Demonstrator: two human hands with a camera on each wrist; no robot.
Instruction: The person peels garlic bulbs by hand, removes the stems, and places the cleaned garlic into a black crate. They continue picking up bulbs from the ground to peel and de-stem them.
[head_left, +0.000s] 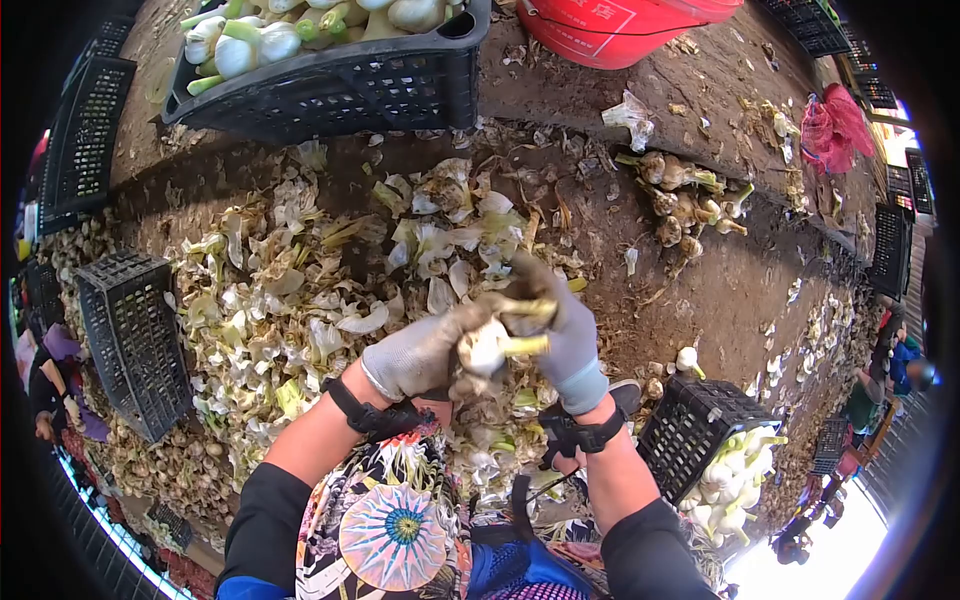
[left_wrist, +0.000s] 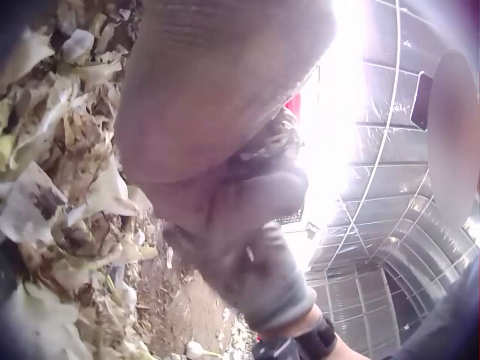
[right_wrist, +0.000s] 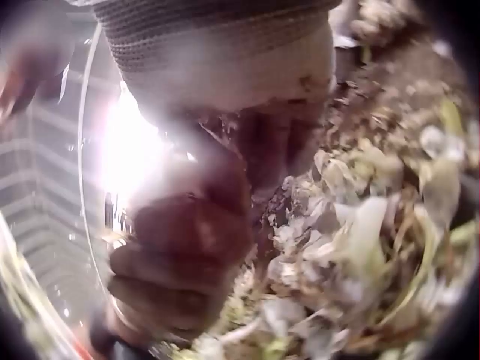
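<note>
Both hands wear dirty grey-white work gloves and meet in front of the body. My left hand (head_left: 425, 350) grips a white garlic bulb (head_left: 482, 350) whose pale yellow-green stem (head_left: 526, 345) points right. Around the stem side my right hand (head_left: 568, 335) curls, with a yellowish strip of husk (head_left: 530, 308) at its fingers; motion blur softens them. In the left wrist view the glove of the left hand (left_wrist: 217, 90) fills the middle, the right hand (left_wrist: 262, 270) beyond it. The right wrist view has the left hand's curled fingers (right_wrist: 176, 262) below the right glove (right_wrist: 225, 67).
Peeled husks (head_left: 300, 300) cover the ground beneath the hands. A black crate of garlic (head_left: 330, 95) stands ahead, a red bucket (head_left: 610, 30) beside it. Untrimmed garlic (head_left: 680, 205) lies ahead right. Another black crate (head_left: 690, 430) with white bulbs sits right, an upright crate (head_left: 135, 340) left.
</note>
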